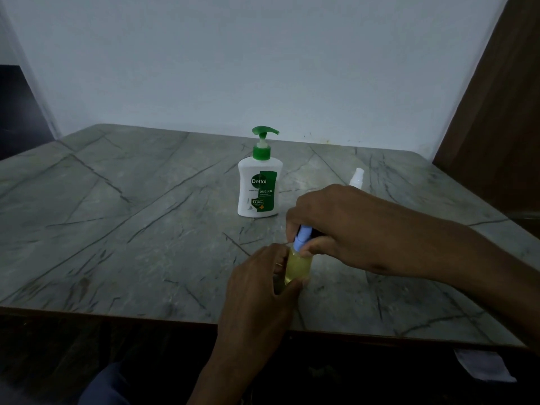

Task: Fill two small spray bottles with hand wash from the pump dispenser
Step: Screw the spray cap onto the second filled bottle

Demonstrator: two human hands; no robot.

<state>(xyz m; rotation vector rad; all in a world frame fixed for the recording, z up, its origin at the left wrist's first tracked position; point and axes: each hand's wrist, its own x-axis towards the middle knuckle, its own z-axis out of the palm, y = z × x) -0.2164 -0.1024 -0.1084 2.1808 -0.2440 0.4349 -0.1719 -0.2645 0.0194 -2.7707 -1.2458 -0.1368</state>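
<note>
Table [117,217]: grey marble-patterned top, dark front edge.
Room: pale wall [233,59] behind; brown panel [502,112] right.
Dispenser [259,176]: upright, mid-table.
Bottle [298,267]: yellow liquid, near front edge; left hand [257,285] grips body.
Right hand [336,226]: pinches blue cap [302,236].
White sprayer [357,178]: behind right hand.

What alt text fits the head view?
Two hands work a small spray bottle of yellow liquid at the table's near edge: the left hand grips its body, the right hand holds its blue spray top. Behind stand a green-pump dispenser and a second, white-topped bottle.
</note>
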